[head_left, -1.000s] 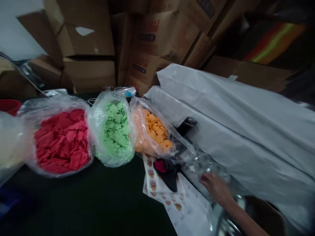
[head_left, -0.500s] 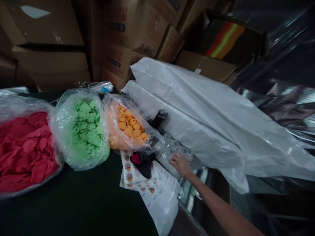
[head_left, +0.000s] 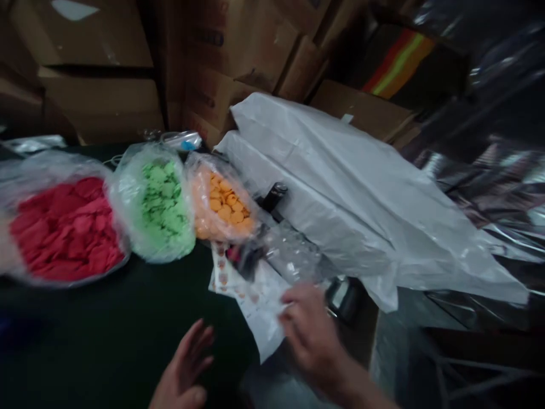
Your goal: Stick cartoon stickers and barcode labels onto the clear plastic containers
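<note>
My left hand [head_left: 187,363] hovers above the dark green table [head_left: 106,341], palm up and fingers apart, holding nothing. My right hand [head_left: 309,329] is blurred by motion; it sits at the edge of a white sheet of printed stickers [head_left: 255,298], just below a crumpled clear plastic pack [head_left: 293,255]. Whether its fingers grip the plastic is not clear. A black tool with a pink part [head_left: 243,258] lies on the stickers.
Three clear bags stand in a row: red pieces [head_left: 63,230], green pieces [head_left: 164,204], orange pieces [head_left: 221,204]. Big white plastic-wrapped bundles [head_left: 340,182] fill the right, with a black bottle [head_left: 275,196] against them. Cardboard boxes [head_left: 97,96] are stacked behind. Dark foil sheeting [head_left: 489,170] lies far right.
My right hand has drawn back toward me from the clear plastic pack. My left hand has come into view at the bottom. The view has swung slightly left and down.
</note>
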A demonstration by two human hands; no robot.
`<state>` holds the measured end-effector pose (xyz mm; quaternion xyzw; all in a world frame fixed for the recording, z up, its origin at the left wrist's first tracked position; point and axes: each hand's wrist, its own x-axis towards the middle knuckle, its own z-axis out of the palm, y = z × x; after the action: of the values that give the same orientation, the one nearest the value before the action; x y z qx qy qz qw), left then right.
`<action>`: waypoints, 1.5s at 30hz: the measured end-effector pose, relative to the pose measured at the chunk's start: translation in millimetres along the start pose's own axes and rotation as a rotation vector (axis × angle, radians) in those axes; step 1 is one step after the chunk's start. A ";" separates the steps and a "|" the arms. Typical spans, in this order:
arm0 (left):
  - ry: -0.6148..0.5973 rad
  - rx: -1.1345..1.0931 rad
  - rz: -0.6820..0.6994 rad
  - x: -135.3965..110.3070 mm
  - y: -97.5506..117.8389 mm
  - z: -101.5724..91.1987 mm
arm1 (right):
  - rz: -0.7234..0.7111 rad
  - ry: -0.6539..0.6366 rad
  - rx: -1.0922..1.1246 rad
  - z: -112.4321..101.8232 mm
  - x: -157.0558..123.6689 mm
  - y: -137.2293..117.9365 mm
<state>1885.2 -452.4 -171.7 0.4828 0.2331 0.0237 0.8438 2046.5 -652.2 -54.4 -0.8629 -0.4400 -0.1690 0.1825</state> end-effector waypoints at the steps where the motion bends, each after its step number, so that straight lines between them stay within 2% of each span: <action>1: -0.007 -0.194 -0.021 -3.5 1.2 6.2 | -0.067 -0.063 0.087 24.7 -3.1 -41.6; 3: 0.108 -0.403 -0.087 -14.2 5.6 -0.9 | -0.192 -0.131 0.236 77.9 -13.3 -118.5; 4: 0.203 -0.463 -0.093 -22.9 7.8 -15.5 | -0.226 -0.148 0.292 101.2 -19.7 -152.6; 5: 0.297 -0.506 -0.097 -35.0 9.3 -36.6 | -0.259 -0.177 0.354 119.7 -25.9 -183.0; 7: 0.440 -0.578 -0.095 -70.6 9.2 -90.3 | -0.354 -0.277 0.513 139.5 -32.7 -229.9; 8: 0.478 -0.608 -0.100 -93.3 7.9 -118.4 | -0.401 -0.324 0.594 142.0 -31.6 -245.4; 10: 0.499 -0.657 -0.122 -142.4 4.8 -167.1 | -0.403 -0.374 0.710 139.7 -19.2 -262.3; 12: 0.477 -0.688 -0.129 -186.1 2.6 -198.9 | -0.167 -0.376 0.711 139.1 2.6 -268.3; 13: 0.465 -0.700 -0.122 -203.2 1.7 -207.7 | -0.023 -0.439 0.730 142.1 14.0 -270.7; 14: 0.456 -0.713 -0.113 -216.5 0.6 -212.1 | 0.121 -0.576 0.796 147.4 23.9 -274.0; 16: 0.470 -0.738 -0.089 -233.4 -2.8 -210.8 | 0.335 -0.970 1.006 163.0 35.4 -283.7; 18: 0.503 -0.769 -0.068 -242.5 -7.8 -202.2 | 0.435 -1.316 1.190 180.2 34.6 -294.0; 19: 0.513 -0.792 -0.056 -246.5 -10.7 -197.5 | 0.452 -1.417 1.237 187.8 31.0 -297.6; 22: 0.583 -0.820 -0.005 -265.3 -18.2 -188.6 | 0.488 -1.576 1.249 203.9 18.6 -300.2; 24: 0.804 -0.714 -0.010 -284.7 -19.3 -187.8 | 0.502 -1.706 1.239 211.4 15.0 -298.6; 27: 1.251 -0.326 -0.104 -316.6 -9.2 -188.5 | 0.429 -1.903 1.201 222.2 15.5 -302.6; 29: 1.390 0.010 -0.175 -332.8 6.0 -187.7 | 0.355 -1.997 1.164 229.0 15.7 -312.2; 31: 1.389 0.334 -0.234 -341.5 24.0 -187.2 | 0.288 -2.064 1.137 234.8 13.6 -326.0; 33: 1.294 0.550 -0.287 -343.1 38.1 -190.9 | 0.234 -2.121 1.122 239.4 9.1 -342.2; 34: 1.220 0.588 -0.310 -342.1 42.0 -195.2 | 0.212 -2.147 1.114 241.2 6.4 -351.0; 36: 1.044 0.543 -0.358 -339.5 41.9 -208.4 | 0.186 -2.194 1.106 243.7 1.5 -369.6; 39: 0.831 0.349 -0.419 -341.2 27.8 -233.6 | 0.189 -2.239 1.124 247.1 -0.6 -399.8; 41: 0.789 0.258 -0.434 -349.4 17.4 -250.2 | 0.215 -2.263 1.148 251.1 2.7 -419.1; 45: 0.828 0.239 -0.429 -379.4 10.2 -281.9 | 0.328 -2.289 1.225 262.1 13.8 -442.9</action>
<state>1432.0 -321.0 -142.6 0.4672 0.6450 0.0123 0.6046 1724.9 -279.2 -204.2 -0.3373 -0.2403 0.9061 0.0860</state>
